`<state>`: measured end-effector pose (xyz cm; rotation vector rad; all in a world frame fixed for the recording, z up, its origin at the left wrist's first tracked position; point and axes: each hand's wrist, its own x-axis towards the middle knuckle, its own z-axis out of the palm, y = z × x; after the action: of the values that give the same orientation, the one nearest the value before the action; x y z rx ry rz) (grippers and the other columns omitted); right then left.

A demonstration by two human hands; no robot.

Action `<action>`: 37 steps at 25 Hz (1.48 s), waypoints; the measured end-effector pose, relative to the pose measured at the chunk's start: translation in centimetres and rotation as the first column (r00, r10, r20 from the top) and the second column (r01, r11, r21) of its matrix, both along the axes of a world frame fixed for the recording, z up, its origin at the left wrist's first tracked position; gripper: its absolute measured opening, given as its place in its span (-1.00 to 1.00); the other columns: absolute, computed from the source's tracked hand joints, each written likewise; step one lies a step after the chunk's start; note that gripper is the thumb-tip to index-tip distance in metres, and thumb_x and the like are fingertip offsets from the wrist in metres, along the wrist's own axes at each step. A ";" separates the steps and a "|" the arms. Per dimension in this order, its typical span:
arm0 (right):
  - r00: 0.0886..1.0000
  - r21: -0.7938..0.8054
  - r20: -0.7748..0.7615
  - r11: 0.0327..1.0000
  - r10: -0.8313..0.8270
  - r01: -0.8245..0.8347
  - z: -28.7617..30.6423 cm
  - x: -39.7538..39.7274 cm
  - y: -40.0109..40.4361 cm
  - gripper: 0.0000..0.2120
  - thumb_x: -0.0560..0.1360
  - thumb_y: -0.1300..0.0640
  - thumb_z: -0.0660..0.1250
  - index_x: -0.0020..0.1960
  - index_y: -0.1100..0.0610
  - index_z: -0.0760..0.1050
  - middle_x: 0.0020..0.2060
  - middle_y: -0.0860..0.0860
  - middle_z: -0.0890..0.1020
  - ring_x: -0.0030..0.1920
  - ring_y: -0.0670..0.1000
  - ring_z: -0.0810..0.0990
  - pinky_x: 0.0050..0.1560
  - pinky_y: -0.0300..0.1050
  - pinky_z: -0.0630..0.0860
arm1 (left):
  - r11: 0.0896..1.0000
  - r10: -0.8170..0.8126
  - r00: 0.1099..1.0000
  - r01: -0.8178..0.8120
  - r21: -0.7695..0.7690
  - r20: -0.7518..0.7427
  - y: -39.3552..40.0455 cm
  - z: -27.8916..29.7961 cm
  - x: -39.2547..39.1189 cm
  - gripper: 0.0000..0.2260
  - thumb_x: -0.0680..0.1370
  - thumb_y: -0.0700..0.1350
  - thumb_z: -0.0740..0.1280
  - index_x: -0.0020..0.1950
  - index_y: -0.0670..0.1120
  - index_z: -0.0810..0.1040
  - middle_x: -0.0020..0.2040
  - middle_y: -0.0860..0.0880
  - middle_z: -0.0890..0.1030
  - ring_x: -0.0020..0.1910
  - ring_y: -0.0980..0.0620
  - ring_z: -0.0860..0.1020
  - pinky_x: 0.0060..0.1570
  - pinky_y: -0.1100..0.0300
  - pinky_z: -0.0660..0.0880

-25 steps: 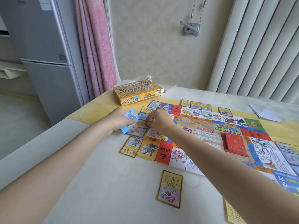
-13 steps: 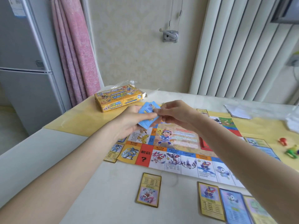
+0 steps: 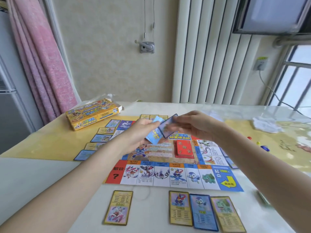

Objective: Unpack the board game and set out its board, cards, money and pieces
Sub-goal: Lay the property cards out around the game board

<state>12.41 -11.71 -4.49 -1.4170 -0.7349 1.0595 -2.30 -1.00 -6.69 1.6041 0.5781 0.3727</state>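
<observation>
Left hand [image 3: 139, 130] grips blue card stack [image 3: 154, 135]; right hand [image 3: 193, 125] pinches 1 card [image 3: 169, 126]. Peel singly, lay beside matching board [image 3: 168, 175] square.

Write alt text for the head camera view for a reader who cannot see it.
Above an unfolded game board, the left hand holds a small stack of blue cards while the right hand pinches one card off it. More cards lie around the board, and a yellow game box sits far left.

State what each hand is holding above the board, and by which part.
The left hand grips a small stack of blue cards by its lower left end; the right hand pinches one blue-edged card by its upper right end.
</observation>
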 end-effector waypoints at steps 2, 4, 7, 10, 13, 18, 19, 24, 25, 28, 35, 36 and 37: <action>0.948 -0.103 0.315 0.992 -0.039 0.075 -0.1 0.5 -0.4 -0.79 0.53 0.18 0.29 -0.15 0.34 0.52 -0.60 0.02 0.53 -0.66 -0.12 0.38 -0.66 -0.33 0.28 | 0.997 -0.071 0.997 0.071 -0.003 -0.009 -0.7 0.0 0.6 -0.81 0.60 -0.18 0.21 -0.14 -0.16 0.55 -0.28 -0.08 0.64 -0.36 0.09 0.62 -0.37 0.31 0.50; 0.848 -0.169 0.530 0.975 -0.033 0.143 0.1 0.9 -0.8 -0.74 0.53 0.08 0.29 -0.17 0.28 0.55 -0.71 -0.04 0.35 -0.70 -0.10 0.16 -0.64 -0.34 0.09 | 0.997 -0.075 0.997 0.076 0.026 -0.034 -0.8 -0.2 1.0 -0.86 0.58 -0.22 0.23 -0.12 -0.15 0.55 -0.27 -0.06 0.65 -0.36 0.10 0.61 -0.34 0.29 0.51; 0.808 -0.105 0.575 0.968 -0.129 0.229 0.5 1.7 -1.1 -0.68 0.56 -0.01 0.21 -0.09 0.20 0.61 -0.62 -0.03 0.39 -0.62 -0.09 0.20 -0.61 -0.33 0.14 | 0.998 -0.051 0.999 0.051 -0.023 0.001 -0.5 0.0 1.1 -0.87 0.58 -0.25 0.23 -0.11 -0.16 0.56 -0.31 -0.05 0.66 -0.41 0.11 0.61 -0.44 0.33 0.50; 0.832 -0.099 0.548 0.980 -0.090 0.171 0.6 2.0 -1.3 -0.79 0.52 0.04 0.29 -0.04 0.15 0.61 -0.30 0.04 0.55 -0.40 -0.04 0.45 -0.40 -0.28 0.42 | 0.997 -0.052 0.998 0.053 -0.058 0.023 -0.3 0.1 1.2 -0.88 0.58 -0.25 0.23 -0.07 -0.18 0.56 -0.24 -0.11 0.65 -0.40 0.08 0.62 -0.44 0.32 0.51; 0.875 -0.131 0.484 0.990 0.016 0.054 0.0 1.7 -0.9 -0.88 0.43 0.23 0.41 -0.05 0.21 0.55 -0.20 0.10 0.62 -0.25 -0.02 0.56 -0.20 -0.23 0.52 | 0.999 -0.007 0.999 0.009 -0.044 0.046 0.0 0.1 1.8 -0.88 0.58 -0.23 0.23 -0.06 -0.16 0.56 -0.26 -0.10 0.66 -0.38 0.07 0.63 -0.35 0.26 0.57; 0.958 0.186 0.204 0.969 -0.200 0.163 0.6 2.2 -0.1 -0.84 0.43 0.37 0.35 -0.27 0.19 0.47 -0.26 0.10 0.60 -0.30 -0.03 0.49 -0.29 -0.28 0.46 | 0.995 0.029 0.998 -0.035 0.097 0.060 -0.5 0.7 3.6 -0.88 0.57 -0.19 0.26 -0.13 -0.10 0.56 -0.22 -0.08 0.59 -0.29 0.02 0.53 -0.28 0.19 0.45; 0.962 0.239 0.172 0.957 -0.210 0.166 0.9 2.5 -0.1 -0.81 0.43 0.38 0.34 -0.30 0.17 0.45 -0.30 0.07 0.59 -0.31 -0.03 0.49 -0.31 -0.31 0.46 | 0.992 0.033 0.997 -0.041 0.116 0.070 -0.6 1.1 4.1 -0.88 0.57 -0.18 0.27 -0.14 -0.10 0.55 -0.24 -0.08 0.59 -0.31 0.03 0.53 -0.31 0.21 0.43; 0.909 0.255 0.325 0.949 -0.262 0.183 2.3 3.8 0.6 -0.92 0.42 0.28 0.40 -0.20 0.24 0.50 -0.35 0.04 0.53 -0.36 -0.07 0.43 -0.34 -0.27 0.35 | 0.997 0.033 0.983 -0.045 0.061 0.179 0.3 3.4 6.6 -0.90 0.58 -0.19 0.25 -0.10 -0.11 0.54 -0.17 -0.12 0.61 -0.23 -0.02 0.58 -0.16 0.16 0.53; 0.900 0.268 0.323 0.940 -0.293 0.209 2.4 4.1 1.1 -0.91 0.42 0.26 0.40 -0.20 0.25 0.50 -0.37 0.06 0.51 -0.39 -0.07 0.41 -0.35 -0.26 0.33 | 0.996 0.023 0.984 -0.037 0.077 0.176 0.6 3.6 7.1 -0.90 0.58 -0.20 0.25 -0.08 -0.12 0.54 -0.18 -0.12 0.62 -0.24 -0.02 0.59 -0.19 0.18 0.54; 0.881 0.295 0.292 0.911 -0.372 0.287 2.3 5.7 3.2 -0.88 0.44 0.27 0.39 -0.25 0.26 0.50 -0.44 0.08 0.45 -0.44 -0.04 0.35 -0.37 -0.25 0.31 | 0.999 0.023 0.979 -0.031 0.038 0.204 1.8 3.7 8.4 -0.89 0.59 -0.22 0.23 -0.05 -0.15 0.55 -0.26 -0.10 0.65 -0.33 0.05 0.64 -0.29 0.25 0.58; 0.748 0.003 0.539 0.889 -0.387 0.457 -3.2 11.7 9.8 -0.66 0.29 0.26 0.53 -0.03 0.25 0.47 -0.43 0.07 0.51 -0.43 -0.03 0.43 -0.35 -0.18 0.40 | 0.977 0.190 0.974 -0.175 -0.121 0.120 7.3 1.1 8.3 -0.89 0.59 -0.25 0.20 -0.10 -0.14 0.48 -0.28 -0.10 0.66 -0.35 0.06 0.64 -0.37 0.25 0.52; 0.730 -0.035 0.592 0.893 -0.343 0.449 -4.1 12.0 10.8 -0.64 0.28 0.25 0.54 -0.01 0.23 0.46 -0.43 0.06 0.50 -0.42 -0.02 0.44 -0.36 -0.19 0.39 | 0.970 0.203 0.973 -0.185 -0.157 0.107 7.9 0.7 8.4 -0.90 0.59 -0.25 0.20 -0.09 -0.15 0.47 -0.25 -0.13 0.65 -0.36 0.06 0.64 -0.42 0.27 0.51; 0.706 -0.069 0.642 0.895 -0.299 0.441 -4.8 12.2 11.8 -0.65 0.29 0.24 0.54 -0.01 0.21 0.47 -0.40 0.05 0.50 -0.38 0.01 0.46 -0.36 -0.19 0.38 | 0.965 0.212 0.973 -0.192 -0.180 0.095 8.5 0.2 8.5 -0.91 0.59 -0.25 0.20 -0.08 -0.17 0.47 -0.22 -0.14 0.65 -0.35 0.05 0.64 -0.44 0.28 0.51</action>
<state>24.64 0.07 -9.29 -2.0479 -0.7515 0.3357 6.24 7.46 -6.47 1.3553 0.6706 0.5493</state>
